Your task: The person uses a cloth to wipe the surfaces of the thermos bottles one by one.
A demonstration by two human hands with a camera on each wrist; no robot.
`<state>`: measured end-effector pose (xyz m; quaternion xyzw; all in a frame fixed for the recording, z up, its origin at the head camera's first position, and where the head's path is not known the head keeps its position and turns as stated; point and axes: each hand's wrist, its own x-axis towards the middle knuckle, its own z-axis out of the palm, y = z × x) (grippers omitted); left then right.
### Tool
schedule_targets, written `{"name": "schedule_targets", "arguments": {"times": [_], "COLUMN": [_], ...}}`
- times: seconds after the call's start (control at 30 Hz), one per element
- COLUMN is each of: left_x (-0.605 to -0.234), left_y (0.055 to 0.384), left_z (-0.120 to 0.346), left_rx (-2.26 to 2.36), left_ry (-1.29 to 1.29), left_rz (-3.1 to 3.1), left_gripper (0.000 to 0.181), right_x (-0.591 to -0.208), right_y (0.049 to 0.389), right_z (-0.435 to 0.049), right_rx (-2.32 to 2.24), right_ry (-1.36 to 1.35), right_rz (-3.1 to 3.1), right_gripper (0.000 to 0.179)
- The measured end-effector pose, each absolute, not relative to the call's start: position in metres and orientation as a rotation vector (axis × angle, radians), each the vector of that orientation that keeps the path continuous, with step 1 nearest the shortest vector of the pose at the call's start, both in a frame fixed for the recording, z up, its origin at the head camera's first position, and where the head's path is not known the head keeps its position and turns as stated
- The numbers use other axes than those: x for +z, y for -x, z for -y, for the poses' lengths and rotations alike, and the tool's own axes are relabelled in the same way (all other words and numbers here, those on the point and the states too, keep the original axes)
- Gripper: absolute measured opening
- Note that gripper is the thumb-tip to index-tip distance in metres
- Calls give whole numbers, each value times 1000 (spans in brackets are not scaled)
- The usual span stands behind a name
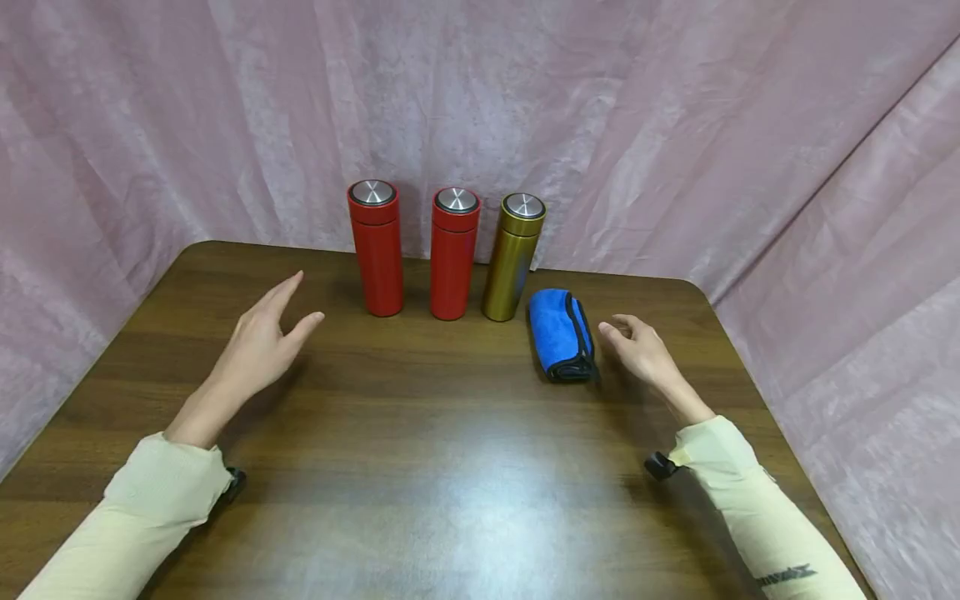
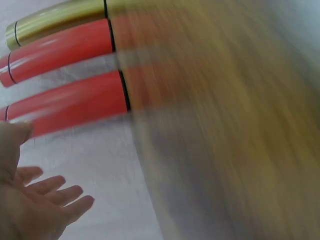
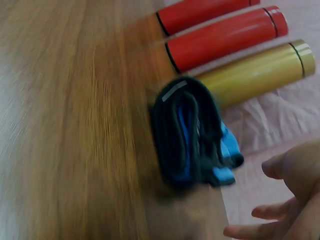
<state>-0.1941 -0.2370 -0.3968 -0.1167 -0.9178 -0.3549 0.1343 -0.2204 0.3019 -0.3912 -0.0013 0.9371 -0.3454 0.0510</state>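
Note:
Two red thermos bottles, one on the left (image 1: 378, 258) and one in the middle (image 1: 452, 262), stand upright beside a gold thermos bottle (image 1: 512, 267) near the table's back edge. All have silver lids. A rolled blue towel (image 1: 553, 333) with black edging lies to the right, just in front of the gold bottle. My left hand (image 1: 262, 342) hovers left of the bottles, thumb apart from the fingers, holding nothing. Just right of the towel is my right hand (image 1: 637, 348), empty, its fingers loosely bent. The right wrist view shows the towel's rolled end (image 3: 187, 135) apart from the fingers.
The brown wooden table (image 1: 360, 433) has rounded back corners and a bright reflection near the front. A pink curtain (image 1: 480, 108) hangs right behind the bottles and along the sides. Dark wrist devices sit at both sleeve cuffs.

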Motion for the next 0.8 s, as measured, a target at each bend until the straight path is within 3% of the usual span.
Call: {"name": "schedule_targets", "arguments": {"times": [0.33, 0.8], "left_x": [-395, -397], "left_y": [225, 271], "left_z": [194, 162], "left_rx": [-1323, -1717], "left_ry": [222, 103], "left_rz": [2421, 2195], "left_gripper": [67, 84], "right_x": [-403, -411], "right_y": [235, 245], "right_z": [-263, -239], "right_rx": [-977, -894], "right_ry": [-108, -140], "right_rz": [-2877, -2908], "right_gripper": [71, 76]}}
